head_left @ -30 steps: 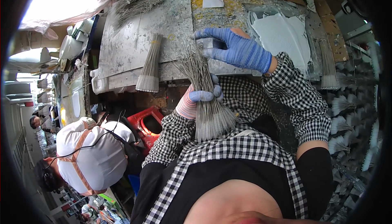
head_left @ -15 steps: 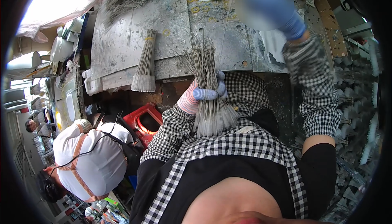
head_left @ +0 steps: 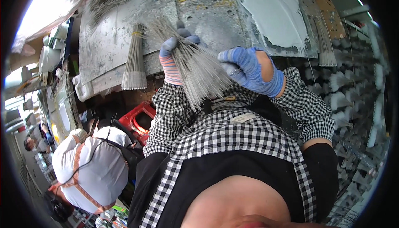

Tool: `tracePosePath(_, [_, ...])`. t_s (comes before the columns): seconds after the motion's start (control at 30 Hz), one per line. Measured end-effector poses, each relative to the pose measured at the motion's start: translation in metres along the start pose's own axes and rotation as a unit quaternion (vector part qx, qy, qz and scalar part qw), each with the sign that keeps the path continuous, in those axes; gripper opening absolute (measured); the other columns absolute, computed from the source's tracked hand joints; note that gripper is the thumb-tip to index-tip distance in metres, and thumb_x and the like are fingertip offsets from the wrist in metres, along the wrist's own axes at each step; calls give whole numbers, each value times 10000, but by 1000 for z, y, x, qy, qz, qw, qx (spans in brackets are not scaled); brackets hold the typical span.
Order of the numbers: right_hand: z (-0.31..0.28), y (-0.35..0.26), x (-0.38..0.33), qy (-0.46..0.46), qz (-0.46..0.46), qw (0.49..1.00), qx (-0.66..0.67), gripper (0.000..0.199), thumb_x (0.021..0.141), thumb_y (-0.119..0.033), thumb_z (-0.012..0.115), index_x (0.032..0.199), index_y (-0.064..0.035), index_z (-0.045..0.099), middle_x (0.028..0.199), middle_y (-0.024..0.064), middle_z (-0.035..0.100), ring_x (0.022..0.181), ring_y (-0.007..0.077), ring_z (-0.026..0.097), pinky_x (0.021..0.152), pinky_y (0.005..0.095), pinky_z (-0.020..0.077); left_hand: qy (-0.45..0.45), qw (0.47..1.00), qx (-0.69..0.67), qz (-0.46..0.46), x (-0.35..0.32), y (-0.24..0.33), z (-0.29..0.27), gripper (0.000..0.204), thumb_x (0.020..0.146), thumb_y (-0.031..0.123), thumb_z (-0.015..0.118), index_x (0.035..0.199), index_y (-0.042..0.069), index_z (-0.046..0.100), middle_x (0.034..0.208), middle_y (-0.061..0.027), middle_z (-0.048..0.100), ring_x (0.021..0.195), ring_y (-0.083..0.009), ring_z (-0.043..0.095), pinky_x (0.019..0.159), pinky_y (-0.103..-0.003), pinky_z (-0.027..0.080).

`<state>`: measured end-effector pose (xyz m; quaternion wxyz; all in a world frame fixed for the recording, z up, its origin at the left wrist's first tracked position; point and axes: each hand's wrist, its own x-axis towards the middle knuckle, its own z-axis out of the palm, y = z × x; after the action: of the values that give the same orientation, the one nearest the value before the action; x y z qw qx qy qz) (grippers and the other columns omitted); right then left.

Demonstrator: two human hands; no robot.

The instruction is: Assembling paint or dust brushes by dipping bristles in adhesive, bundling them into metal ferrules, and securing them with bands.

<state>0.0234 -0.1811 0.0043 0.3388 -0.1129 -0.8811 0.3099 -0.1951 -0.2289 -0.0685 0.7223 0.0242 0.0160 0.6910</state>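
My left hand [head_left: 171, 64], in a striped glove with grey-blue fingertips, is closed around a bundle of thin wire brushes [head_left: 203, 72]. Their bristled ends fan out toward my apron and the wire stems point at the table. At the bundle's right edge is my right hand [head_left: 254, 71], in a blue glove with an opening over the back. Its fingers are bent in against the brushes; whatever they pinch is hidden. A second brush bundle [head_left: 135, 60], tied with a yellow band, lies left of my left hand, bristles over the table edge.
White paste [head_left: 276, 16] is spread on a flat plate at the table's right. Another brush bundle [head_left: 327, 45] lies beyond it. Loose wires [head_left: 110, 1] are heaped far left. A red plastic stool [head_left: 137, 122] and a person in white [head_left: 95, 170] are at left; bristly rows [head_left: 349, 82] stand right.
My right hand has come down from the far right of the table to the bundle. My left hand has lifted and tilted the bundle, spreading its bristled ends. The white paste is now uncovered.
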Motion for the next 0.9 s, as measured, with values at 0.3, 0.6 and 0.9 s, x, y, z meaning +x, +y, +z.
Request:
tracePosePath(0.3, [-58,-14,15,166,264,888,338,362,1049,-346,555,1259,-69,655,697,-45,555,523,23,441,481,186,401,54,997,-21,53,26,4,7,230,937,249,655,1023,36,672,959,-49,694,985,-204,626,955,-376,495])
tracePosePath(0.6, [-47,-23,6,120,204,965,113,261,938,-290,716,1027,-46,728,853,21,715,680,97,639,622,252,530,192,930,262,169,59,15,12,267,951,276,581,993,29,672,988,-126,705,924,-266,650,923,-420,525])
tracePosePath(0.9, [7,1,-16,212,210,954,-37,223,865,-171,790,1013,-21,716,814,72,713,639,146,661,611,255,536,136,950,189,210,60,-2,22,228,902,258,633,966,47,692,982,-105,723,951,-268,656,954,-416,510])
